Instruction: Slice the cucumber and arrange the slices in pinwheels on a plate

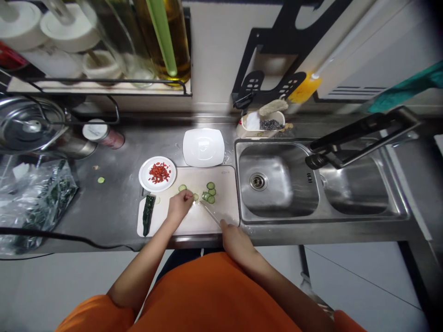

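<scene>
My right hand (pixel 237 240) is closed round the handle of a knife (pixel 210 212), its blade pointing up and left over the cutting board (pixel 180 223). Between the fingertips of my left hand (pixel 180 205) is a thin cucumber slice (pixel 195 197), close to the knife tip. Several cut cucumber slices (pixel 211 192) lie in a small group right of it. One more slice sits just behind my left hand. At the board's left end rests a dark green piece of cucumber (pixel 148 215). A white plate with red goji berries (pixel 159 173) overlaps the board's back left corner.
Behind the board stands a white square dish (pixel 203 146). To the right is a steel double sink (pixel 277 210) with a black faucet (pixel 346 138). A plastic bag of greens (pixel 41 198), a jar (pixel 104 133) and a cucumber end (pixel 101 180) are on the left. A spice rack (pixel 138 90) overhangs the counter.
</scene>
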`<state>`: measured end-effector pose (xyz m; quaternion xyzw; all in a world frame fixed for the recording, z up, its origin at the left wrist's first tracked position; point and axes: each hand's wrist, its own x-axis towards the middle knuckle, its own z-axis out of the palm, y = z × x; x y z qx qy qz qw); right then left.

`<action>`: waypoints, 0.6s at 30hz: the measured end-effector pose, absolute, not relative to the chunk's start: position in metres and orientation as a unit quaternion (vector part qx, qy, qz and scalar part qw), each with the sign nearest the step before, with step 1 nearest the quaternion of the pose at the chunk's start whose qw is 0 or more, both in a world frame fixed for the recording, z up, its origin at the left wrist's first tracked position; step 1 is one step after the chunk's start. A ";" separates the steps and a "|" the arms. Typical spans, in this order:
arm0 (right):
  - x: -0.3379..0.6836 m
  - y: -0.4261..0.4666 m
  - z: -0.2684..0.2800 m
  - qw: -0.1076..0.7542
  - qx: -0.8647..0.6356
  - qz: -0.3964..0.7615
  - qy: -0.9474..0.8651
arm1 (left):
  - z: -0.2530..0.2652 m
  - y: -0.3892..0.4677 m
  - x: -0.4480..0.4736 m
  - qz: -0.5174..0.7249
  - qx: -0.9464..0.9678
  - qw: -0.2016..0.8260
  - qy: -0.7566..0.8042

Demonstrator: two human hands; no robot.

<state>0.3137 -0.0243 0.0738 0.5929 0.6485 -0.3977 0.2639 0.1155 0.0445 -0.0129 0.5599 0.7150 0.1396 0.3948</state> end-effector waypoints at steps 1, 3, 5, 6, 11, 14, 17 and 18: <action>0.313 -0.024 0.074 0.264 0.595 -0.392 0.650 | -0.013 0.042 0.113 0.138 0.554 0.392 0.722; 0.312 -0.024 0.072 0.264 0.597 -0.381 0.655 | -0.013 0.039 0.111 0.139 0.554 0.379 0.728; 0.309 -0.024 0.070 0.263 0.601 -0.371 0.658 | -0.015 0.037 0.110 0.151 0.571 0.354 0.725; 0.308 -0.024 0.069 0.261 0.603 -0.367 0.659 | -0.016 0.035 0.110 0.160 0.583 0.337 0.722; 0.295 -0.021 0.068 0.241 0.594 -0.360 0.678 | -0.024 0.026 0.105 0.215 0.625 0.272 0.700; 0.287 -0.017 0.068 0.233 0.587 -0.363 0.685 | -0.030 0.019 0.103 0.224 0.641 0.259 0.687; 0.283 -0.014 0.068 0.232 0.584 -0.365 0.687 | -0.036 0.015 0.104 0.228 0.646 0.261 0.680; 0.282 -0.013 0.067 0.233 0.584 -0.363 0.688 | -0.037 0.014 0.105 0.231 0.645 0.264 0.679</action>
